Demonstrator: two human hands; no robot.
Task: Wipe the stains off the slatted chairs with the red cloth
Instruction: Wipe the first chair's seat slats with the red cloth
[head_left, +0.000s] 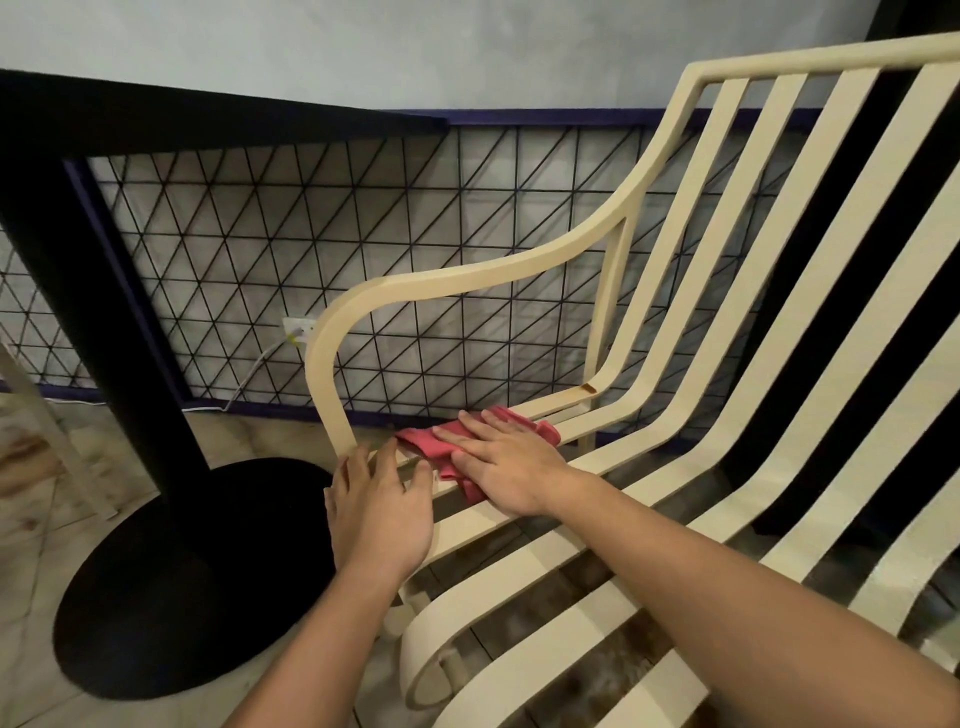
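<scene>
A cream slatted chair (691, 467) fills the right half of the view, with a curved armrest (457, 275) on its left side. The red cloth (434, 441) lies bunched on the outermost seat slats, near the foot of the armrest. My right hand (506, 465) lies flat on top of the cloth with straight, spread fingers, pressing it onto the slats. My left hand (376, 512) rests on the seat's front left corner beside the armrest post, fingers extended and thumb over a slat.
A black table (171, 117) with a round pedestal base (171, 582) stands close on the left. Behind runs a wire lattice panel (291, 249) along the wall, with a socket and white cable (298, 332). Part of another pale chair (31, 410) shows at far left.
</scene>
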